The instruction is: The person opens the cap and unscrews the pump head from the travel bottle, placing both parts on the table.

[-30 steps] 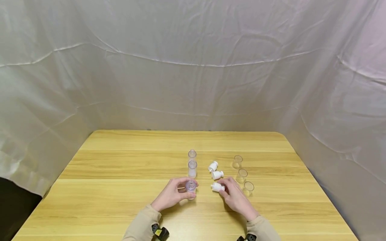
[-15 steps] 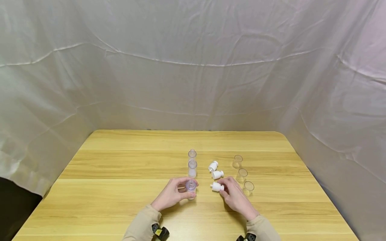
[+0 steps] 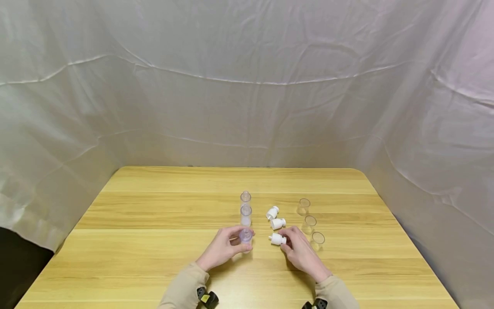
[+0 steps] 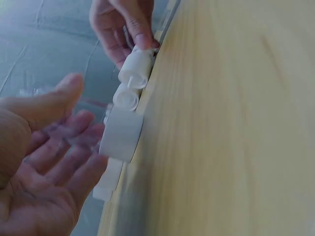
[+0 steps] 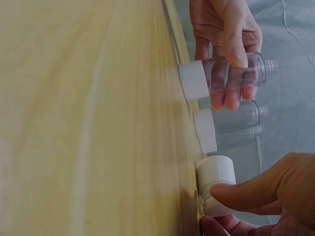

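Observation:
My left hand [image 3: 224,249] grips a clear bottle [image 3: 246,235] with a white base and narrow threaded neck, thumb on one side and fingers on the other. In the right wrist view, this bottle [image 5: 194,80] stands upright, its base close to the table. To the right, my right hand [image 3: 302,253] pinches a white pump head [image 3: 276,239] lying on its side, its short stem pointing toward the bottle. The left wrist view shows that pump head [image 4: 136,68] end-on. Two more white pump heads, one nearer [image 3: 278,223] and one farther [image 3: 272,213], lie just beyond it.
Two similar bottles, a nearer one [image 3: 245,216] and a farther one [image 3: 245,197], stand in line beyond the left hand. Three clear caps, a near one [image 3: 318,241], a middle one [image 3: 310,225] and a far one [image 3: 304,207], stand right. A grey curtain [image 3: 247,107] surrounds the wooden table [image 3: 135,244].
My left hand has moved slightly right and away from me with the bottle, which now shows more from above. The right hand and its pump head have barely shifted.

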Tool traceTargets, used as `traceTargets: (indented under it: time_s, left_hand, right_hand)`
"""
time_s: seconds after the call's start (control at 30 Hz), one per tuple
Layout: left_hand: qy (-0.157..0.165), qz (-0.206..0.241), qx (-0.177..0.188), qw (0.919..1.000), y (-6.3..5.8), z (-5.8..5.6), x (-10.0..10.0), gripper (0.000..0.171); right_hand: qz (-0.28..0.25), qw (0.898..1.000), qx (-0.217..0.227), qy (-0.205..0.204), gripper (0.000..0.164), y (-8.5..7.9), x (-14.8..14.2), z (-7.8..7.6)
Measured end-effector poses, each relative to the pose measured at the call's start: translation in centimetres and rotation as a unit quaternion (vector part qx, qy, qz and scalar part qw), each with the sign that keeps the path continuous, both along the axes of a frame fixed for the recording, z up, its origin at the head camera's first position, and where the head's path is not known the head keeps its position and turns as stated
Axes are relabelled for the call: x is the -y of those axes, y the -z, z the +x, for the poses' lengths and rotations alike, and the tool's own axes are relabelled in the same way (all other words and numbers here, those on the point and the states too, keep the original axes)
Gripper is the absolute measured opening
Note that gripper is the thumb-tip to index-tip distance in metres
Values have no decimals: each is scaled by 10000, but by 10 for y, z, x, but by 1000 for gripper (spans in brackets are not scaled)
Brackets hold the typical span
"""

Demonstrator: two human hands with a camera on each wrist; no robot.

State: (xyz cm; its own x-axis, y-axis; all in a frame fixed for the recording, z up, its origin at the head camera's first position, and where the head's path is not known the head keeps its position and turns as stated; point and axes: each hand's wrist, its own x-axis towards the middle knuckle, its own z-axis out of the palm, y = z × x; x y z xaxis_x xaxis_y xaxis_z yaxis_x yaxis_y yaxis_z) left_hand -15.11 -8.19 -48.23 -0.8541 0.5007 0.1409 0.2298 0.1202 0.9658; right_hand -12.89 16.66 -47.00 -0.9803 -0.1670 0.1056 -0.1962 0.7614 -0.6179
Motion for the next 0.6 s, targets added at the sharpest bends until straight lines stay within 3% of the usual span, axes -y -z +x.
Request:
traceTargets:
  time_s: [0.13,0.27,0.6]
  left_hand:
    - [-325,-184,-227,9990,-2,0,-8,44]
    - [-553,-270,-209,9979,-3,0,-12,44]
    - [-828,-429,-346,9950,-3,0,-16,47]
  right_hand:
    - [-27,10000,24,-11,30,0,0,0]
    - [-49,10000,6,-22,30,0,0,0]
    - [-90,9999,-43,-19,31,0,-1,1]
